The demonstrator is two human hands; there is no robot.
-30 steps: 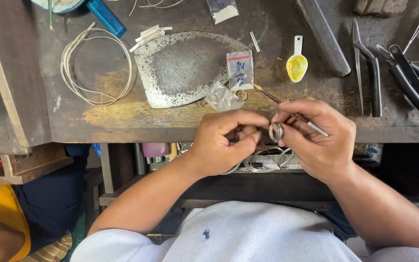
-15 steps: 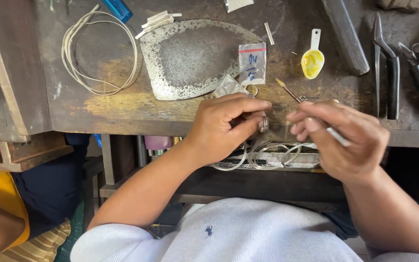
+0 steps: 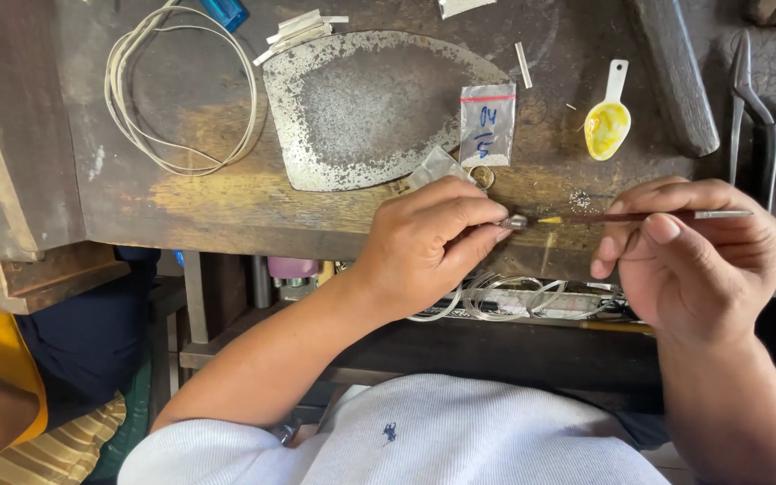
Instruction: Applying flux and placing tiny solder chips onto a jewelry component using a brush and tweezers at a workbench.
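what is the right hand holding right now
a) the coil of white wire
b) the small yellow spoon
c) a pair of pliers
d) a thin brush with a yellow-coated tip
d: the right hand pinches a thin brush whose yellow tip meets the small metal piece held by the left hand; the yellow spoon, pliers and white wire coil lie untouched on the bench.

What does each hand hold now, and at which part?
The left hand pinches a small metal piece by one end. The right hand holds a thin brush along its handle, yellow tip free.
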